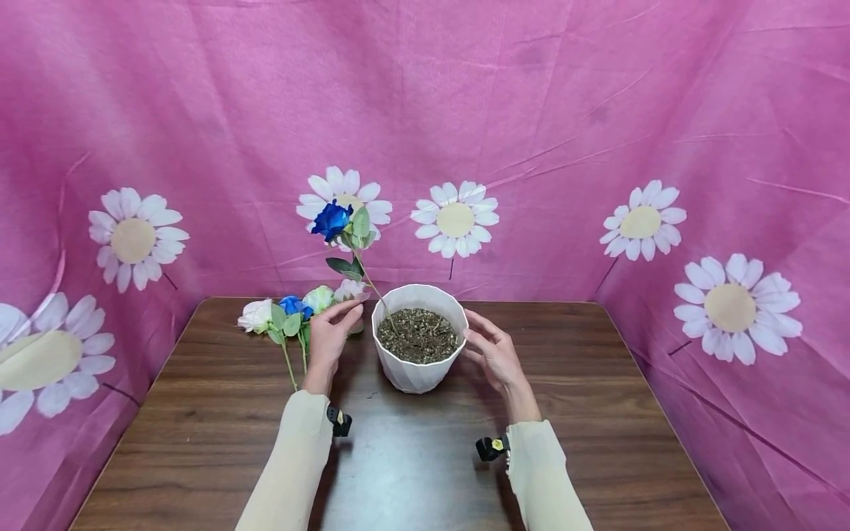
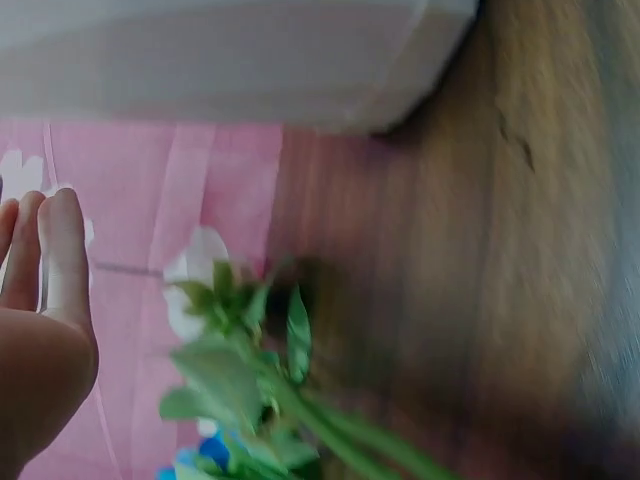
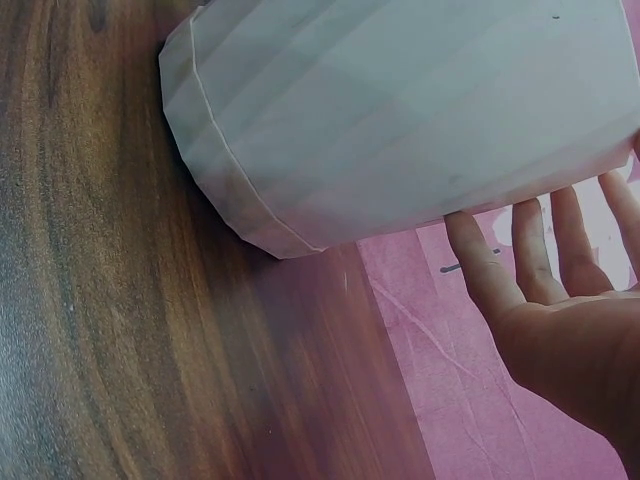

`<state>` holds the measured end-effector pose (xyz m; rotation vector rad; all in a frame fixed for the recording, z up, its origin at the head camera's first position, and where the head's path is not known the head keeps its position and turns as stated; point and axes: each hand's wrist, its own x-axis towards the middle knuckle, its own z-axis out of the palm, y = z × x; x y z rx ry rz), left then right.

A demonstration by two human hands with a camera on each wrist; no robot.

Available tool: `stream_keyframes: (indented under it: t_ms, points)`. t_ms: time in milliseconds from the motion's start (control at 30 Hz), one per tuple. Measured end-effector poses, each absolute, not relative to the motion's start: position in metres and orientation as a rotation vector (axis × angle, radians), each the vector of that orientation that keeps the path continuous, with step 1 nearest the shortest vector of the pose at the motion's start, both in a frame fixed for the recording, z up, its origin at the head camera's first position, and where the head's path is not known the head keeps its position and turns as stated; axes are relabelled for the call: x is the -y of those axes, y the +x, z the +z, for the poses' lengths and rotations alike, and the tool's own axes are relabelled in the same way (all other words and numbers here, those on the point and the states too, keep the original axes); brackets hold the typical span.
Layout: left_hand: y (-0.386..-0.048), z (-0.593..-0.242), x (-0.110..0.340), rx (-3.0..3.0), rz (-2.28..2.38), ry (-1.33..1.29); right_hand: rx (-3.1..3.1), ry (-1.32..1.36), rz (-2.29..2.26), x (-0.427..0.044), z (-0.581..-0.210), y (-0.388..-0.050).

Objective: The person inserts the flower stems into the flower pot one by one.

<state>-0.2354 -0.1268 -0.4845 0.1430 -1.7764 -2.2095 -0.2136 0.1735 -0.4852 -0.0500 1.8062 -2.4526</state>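
Note:
A white ribbed flowerpot [image 1: 418, 375] holds dark soil [image 1: 418, 335]. One artificial blue rose [image 1: 332, 220] stands in the soil at the pot's left side, its stem leaning left. My right hand [image 1: 496, 352] rests its fingertips against the pot's right wall, as the right wrist view also shows on the pot [image 3: 400, 110]. My left hand [image 1: 330, 341] is left of the pot, fingers extended and apart from the pot in the left wrist view; it holds nothing visible. Behind and beside it lie several artificial flowers, among them a whitish rose [image 1: 255, 316] and a blue rose [image 1: 294, 306].
The brown wooden table [image 1: 598, 413] carries the pot near its back edge. A pink cloth [image 1: 531, 110] printed with daisies hangs behind and on both sides. Green stems [image 2: 330, 425] of the lying flowers reach under the left forearm's side.

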Motion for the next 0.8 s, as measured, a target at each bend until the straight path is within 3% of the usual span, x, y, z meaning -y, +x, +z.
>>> stream_keyframes:
  t_ms: [800]
  points:
    - [-0.208, -0.512, 0.192, 1.642, -2.220, 0.409, -1.814, -0.051, -2.448, -0.173, -0.486, -0.213]
